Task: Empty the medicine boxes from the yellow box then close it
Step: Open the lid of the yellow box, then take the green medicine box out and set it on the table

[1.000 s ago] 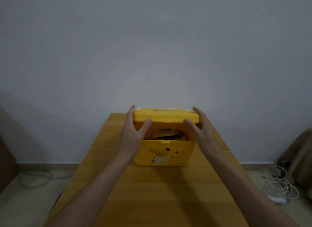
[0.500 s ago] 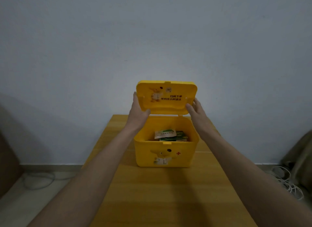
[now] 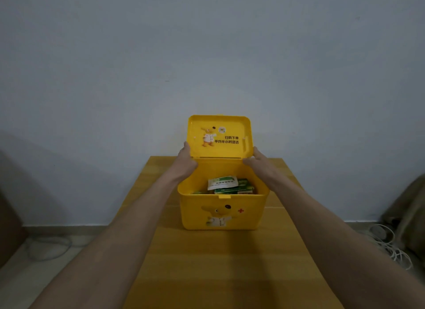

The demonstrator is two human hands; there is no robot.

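The yellow box (image 3: 222, 213) with a cartoon animal and a red cross on its front stands on the wooden table (image 3: 218, 262). Its hinged lid (image 3: 219, 137) stands upright at the back, showing black writing inside. My left hand (image 3: 186, 159) grips the lid's lower left corner and my right hand (image 3: 256, 159) holds the lower right corner. Inside the box lie green and white medicine boxes (image 3: 230, 185), with a white packet on top.
A plain grey wall rises right behind the table. White cables (image 3: 388, 246) lie on the floor at the right beside a brownish cloth heap (image 3: 407, 214). Another cable (image 3: 48, 249) loops on the floor at the left.
The lid has swung from nearly shut to fully upright. Both hands followed it up and back, keeping hold of its corners. The medicine boxes inside came into view.
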